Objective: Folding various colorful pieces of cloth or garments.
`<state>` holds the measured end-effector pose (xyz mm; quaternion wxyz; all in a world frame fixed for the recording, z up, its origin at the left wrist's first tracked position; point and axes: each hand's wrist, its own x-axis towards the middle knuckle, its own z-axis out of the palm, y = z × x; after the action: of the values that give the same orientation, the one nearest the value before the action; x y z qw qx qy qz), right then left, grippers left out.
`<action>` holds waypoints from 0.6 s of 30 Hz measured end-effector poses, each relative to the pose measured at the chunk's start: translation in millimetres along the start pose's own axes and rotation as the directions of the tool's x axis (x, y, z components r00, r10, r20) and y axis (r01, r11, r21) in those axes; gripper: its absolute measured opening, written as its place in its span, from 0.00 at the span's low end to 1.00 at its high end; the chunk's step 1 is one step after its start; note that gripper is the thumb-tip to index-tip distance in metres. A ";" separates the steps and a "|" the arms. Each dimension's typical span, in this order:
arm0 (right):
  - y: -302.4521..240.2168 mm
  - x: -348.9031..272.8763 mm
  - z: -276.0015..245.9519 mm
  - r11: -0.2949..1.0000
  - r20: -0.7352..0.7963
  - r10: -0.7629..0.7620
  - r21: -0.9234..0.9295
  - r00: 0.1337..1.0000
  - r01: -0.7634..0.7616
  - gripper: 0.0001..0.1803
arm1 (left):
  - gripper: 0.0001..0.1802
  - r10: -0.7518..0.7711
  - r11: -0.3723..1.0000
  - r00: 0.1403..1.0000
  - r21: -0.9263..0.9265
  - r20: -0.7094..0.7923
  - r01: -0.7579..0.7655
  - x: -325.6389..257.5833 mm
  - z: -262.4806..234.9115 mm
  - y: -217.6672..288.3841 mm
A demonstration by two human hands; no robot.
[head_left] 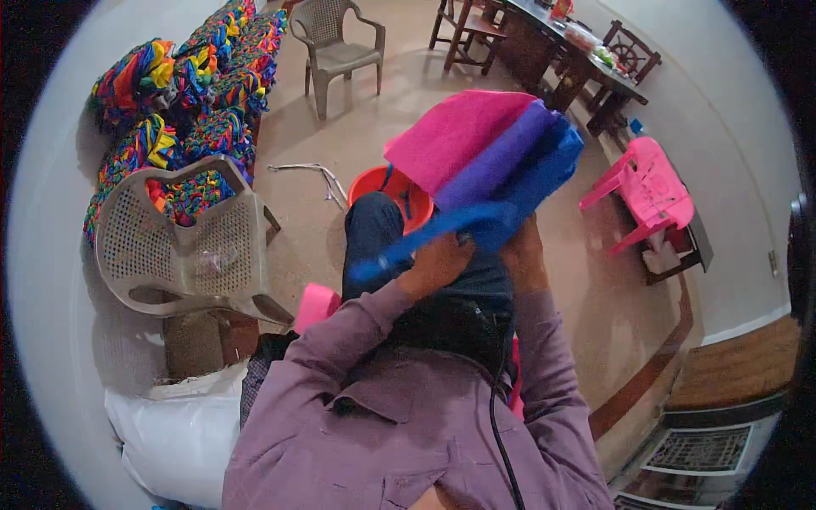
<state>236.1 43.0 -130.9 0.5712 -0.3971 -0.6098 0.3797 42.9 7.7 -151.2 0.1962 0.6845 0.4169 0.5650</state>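
Observation:
A bundle of fabric sheets, with a pink sheet (459, 136), a purple sheet (489, 170) and a blue sheet (544, 174), fans out above my knees. My right hand (524, 253) grips its near end; the cloth hides most of those fingers. A narrow blue fabric strip (399, 255), smeared by motion, stretches left from the bundle across my lap. My left hand (442, 262) is closed at this strip, with the fingertips partly hidden. Just beyond my left knee, an orange-red basin (367, 182) stands on the floor with some dark blue strips inside.
Multicoloured braided fabric bundles (212, 93) line the left wall. A beige plastic chair (183, 242) stands at left, another chair (344, 51) farther off. At right is a pink plastic stool (650, 191). A long table (552, 38) with wooden chairs stands at the back.

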 end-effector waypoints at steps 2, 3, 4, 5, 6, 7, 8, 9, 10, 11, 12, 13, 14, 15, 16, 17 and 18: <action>4.2 -0.8 0.1 0.969 -0.010 -0.125 -0.214 0.992 0.120 0.28 | 0.22 0.056 0.995 0.998 -0.078 0.006 -0.055 -3.3 0.6 -3.4; 7.2 -4.1 -5.5 0.931 -0.017 -0.185 -0.324 0.983 0.170 0.28 | 0.21 -0.042 0.997 0.993 -0.054 0.114 0.049 1.1 -3.5 9.9; 9.8 -7.8 -11.7 0.877 -0.016 -0.244 -0.430 0.970 0.213 0.28 | 0.21 -0.140 0.989 0.966 -0.019 0.219 0.148 5.5 -7.9 23.2; 10.6 -11.3 -14.6 0.811 -0.002 -0.303 -0.526 0.953 0.256 0.28 | 0.21 -0.239 0.970 0.920 0.032 0.311 0.241 8.2 -13.9 33.0; 10.5 -14.1 -18.8 0.730 0.021 -0.359 -0.616 0.933 0.295 0.27 | 0.21 -0.237 0.970 0.920 0.030 0.311 0.240 10.3 -16.2 36.8; 10.1 -17.9 -24.0 0.638 0.049 -0.411 -0.698 0.910 0.326 0.27 | 0.20 -0.239 0.968 0.912 0.005 0.333 0.252 13.2 -18.1 40.2; 7.8 -20.4 -26.2 0.537 0.088 -0.459 -0.765 0.884 0.355 0.27 | 0.20 -0.243 0.964 0.905 -0.017 0.349 0.266 15.5 -20.7 41.1; 5.2 -23.8 -29.4 0.429 0.130 -0.500 -0.822 0.856 0.376 0.27 | 0.19 -0.246 0.959 0.897 -0.039 0.366 0.279 16.8 -22.2 41.5; 2.0 -28.2 -33.4 0.313 0.177 -0.535 -0.867 0.826 0.388 0.27 | 0.19 -0.248 0.959 0.898 -0.039 0.364 0.280 16.3 -19.7 39.0; -1.6 -33.4 -38.2 0.194 0.226 -0.563 -0.899 0.795 0.393 0.27 | 0.18 -0.179 0.960 0.932 -0.151 0.315 0.236 14.3 -13.2 33.1; -0.2 -30.6 -36.8 0.195 0.227 -0.563 -0.898 0.795 0.395 0.27 | 0.18 -0.115 0.949 0.959 -0.258 0.258 0.183 12.3 -7.2 27.8; -7.1 -26.9 -30.3 0.286 0.174 -0.522 -0.886 0.835 0.364 0.26 | 0.18 -0.055 0.925 0.980 -0.358 0.193 0.122 10.7 -3.1 22.3; -14.3 -23.6 -23.7 0.375 0.124 -0.475 -0.867 0.871 0.328 0.26 | 0.18 -0.056 0.926 0.980 -0.356 0.191 0.123 7.9 -0.8 16.2; -20.6 -20.6 -18.9 0.456 0.080 -0.423 -0.842 0.902 0.288 0.26 | 0.17 -0.136 0.910 0.957 -0.351 0.254 0.222 5.6 -0.2 12.2; -26.6 -17.8 -13.9 0.533 0.039 -0.367 -0.810 0.929 0.245 0.25 | 0.17 -0.214 0.885 0.925 -0.338 0.315 0.320 3.1 -0.2 8.2; -32.3 -15.1 -8.7 0.605 0.005 -0.306 -0.772 0.952 0.198 0.25 | 0.17 -0.288 0.853 0.882 -0.319 0.372 0.413 1.1 -0.7 3.9; -35.7 -15.2 -9.5 0.668 -0.037 -0.237 -0.732 0.971 0.135 0.25 | 0.17 -0.286 0.852 0.880 -0.321 0.379 0.414 4.5 -3.7 12.0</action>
<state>244.2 15.0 -103.6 0.4418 -0.5492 -0.7090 0.0215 43.7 3.6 -138.5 0.4945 0.6239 0.3770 0.4734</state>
